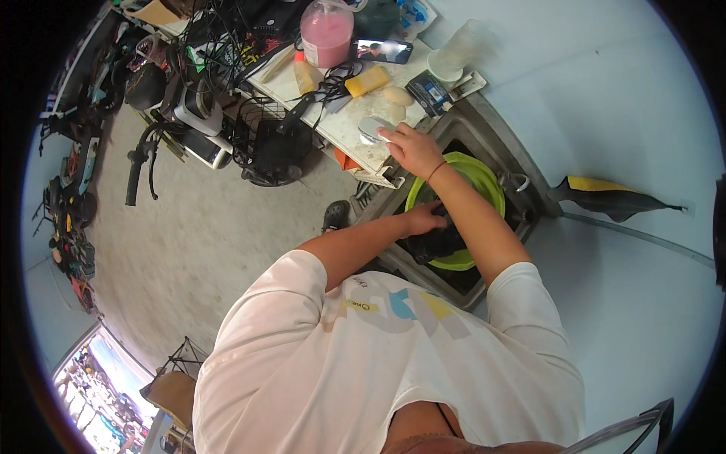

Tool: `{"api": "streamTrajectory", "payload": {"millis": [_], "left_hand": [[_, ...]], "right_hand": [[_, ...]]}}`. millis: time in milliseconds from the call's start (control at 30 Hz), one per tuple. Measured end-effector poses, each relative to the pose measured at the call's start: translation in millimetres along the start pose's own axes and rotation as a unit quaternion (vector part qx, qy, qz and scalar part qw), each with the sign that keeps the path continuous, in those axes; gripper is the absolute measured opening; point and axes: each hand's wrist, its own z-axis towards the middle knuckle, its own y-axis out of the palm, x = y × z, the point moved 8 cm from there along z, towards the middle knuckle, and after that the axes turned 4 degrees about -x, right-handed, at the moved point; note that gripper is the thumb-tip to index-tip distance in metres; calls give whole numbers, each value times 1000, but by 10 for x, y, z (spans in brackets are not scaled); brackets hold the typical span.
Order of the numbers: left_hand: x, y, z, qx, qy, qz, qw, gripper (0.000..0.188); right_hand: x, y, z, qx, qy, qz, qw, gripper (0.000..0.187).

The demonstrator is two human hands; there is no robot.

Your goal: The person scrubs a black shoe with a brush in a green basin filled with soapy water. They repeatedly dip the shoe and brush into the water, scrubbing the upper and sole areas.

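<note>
A bright green basin (495,185) sits in the sink, with a black item (439,244), perhaps cloth or a shoe, in it. My left hand (425,219) has its fingers closed over the upper part of this black item at the basin's left side. Farther up, my right hand (412,151) reaches over the counter's edge, fingers and thumb pinching the near end of a small oval grey-and-white scrub brush (370,130). My right forearm covers part of the basin.
On the white counter (355,140) lie a yellow sponge (367,81), a pale soap bar (398,96), a phone (383,51), a dark box (429,92) and black cables. A pink-filled jug (327,34) stands behind. The metal sink (473,121) adjoins a wall; a scooter (193,125) stands left.
</note>
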Motion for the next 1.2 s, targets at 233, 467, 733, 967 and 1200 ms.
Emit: {"api": "streamTrajectory", "payload": {"millis": [233,467,733,967,1200], "left_hand": [[378,74,-335,6,9,-9,1000,64],[-92,-108,126,42,-16,-25,999,75],[349,-35,121,113,13,109,987,82],[915,850,-82,48,85,434,896,91],[718,695,112,55,120,434,891,91]], "right_hand": [[382,-105,-549,174,50,289,940,37],[140,-603,-2089,141,167,837,501,59],[23,-161,-3537,256,362,780,441,49],[1072,184,-3383,252,520,244,779,30],[714,-142,-3161,230,446,286,816,34]]}}
